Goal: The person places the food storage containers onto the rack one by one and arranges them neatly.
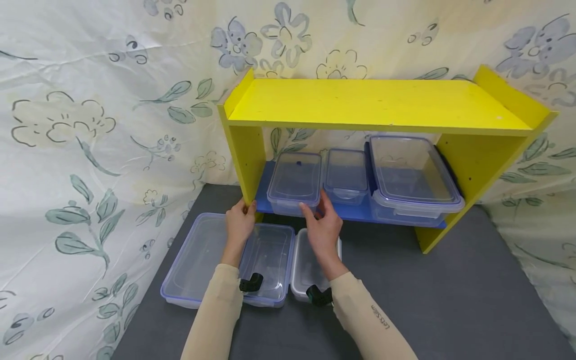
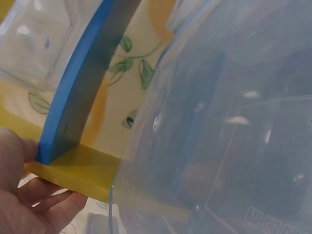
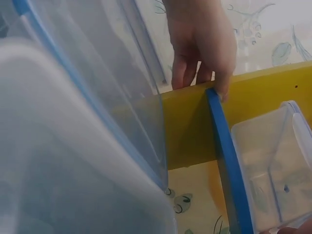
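Observation:
My left hand (image 1: 239, 224) grips the front edge of the yellow shelf unit's left side panel (image 1: 246, 160), beside the end of the blue lower shelf (image 2: 73, 87). In the right wrist view its thumb lies on the panel's inner face and the fingers go behind. A clear lidded food container (image 1: 296, 177) rests at the left of the blue shelf. My right hand (image 1: 324, 227) holds that container's front right corner, thumb at the front and fingers along the right side. In the right wrist view only its fingertips (image 3: 295, 230) show, at the container's lower edge.
A small clear container (image 1: 345, 172) and a large one (image 1: 414, 175) stand further right on the blue shelf. On the dark table, three lidded containers lie in front: a large one (image 1: 195, 260), a medium one (image 1: 270, 255) and a narrower one (image 1: 306, 265). The yellow top board (image 1: 378, 102) overhangs.

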### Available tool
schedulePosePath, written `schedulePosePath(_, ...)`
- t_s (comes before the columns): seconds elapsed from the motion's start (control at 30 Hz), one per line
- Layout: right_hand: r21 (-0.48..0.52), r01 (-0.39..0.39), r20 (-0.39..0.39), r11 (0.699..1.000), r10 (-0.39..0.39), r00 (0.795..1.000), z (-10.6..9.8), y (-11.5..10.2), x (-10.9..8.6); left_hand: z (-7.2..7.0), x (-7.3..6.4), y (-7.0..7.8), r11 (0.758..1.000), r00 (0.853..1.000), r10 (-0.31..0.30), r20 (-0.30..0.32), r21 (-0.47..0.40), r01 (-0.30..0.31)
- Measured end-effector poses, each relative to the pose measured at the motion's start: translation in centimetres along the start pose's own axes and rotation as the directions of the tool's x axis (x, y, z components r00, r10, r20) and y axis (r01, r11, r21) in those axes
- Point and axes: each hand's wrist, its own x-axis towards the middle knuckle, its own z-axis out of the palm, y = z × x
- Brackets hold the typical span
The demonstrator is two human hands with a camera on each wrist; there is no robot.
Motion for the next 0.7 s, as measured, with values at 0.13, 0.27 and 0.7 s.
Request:
schedulePosePath(0.13, 0.0, 0.008, 0.002, 1.0, -0.008, 1.0, 0.1, -0.1, 0.3, -0.1, 0.1, 0.0, 1.0, 1.0, -0.016, 0.019, 0.009, 0.016)
schedulePosePath(0.27, 0.007, -0.002, 0.004, 1.0, 0.002, 1.0, 0.2, -0.1, 0.5, -0.2, 0.1, 0.0, 0.999, 0.999, -0.033, 0.04, 0.015, 0.032)
schedulePosePath(0.7, -0.003, -0.018, -0.017, 1.0, 0.018, 1.0, 0.6, -0.1, 1.3, -0.4, -0.1, 0.1, 0.999, 0.998, -0.047, 0.047, 0.007, 0.047)
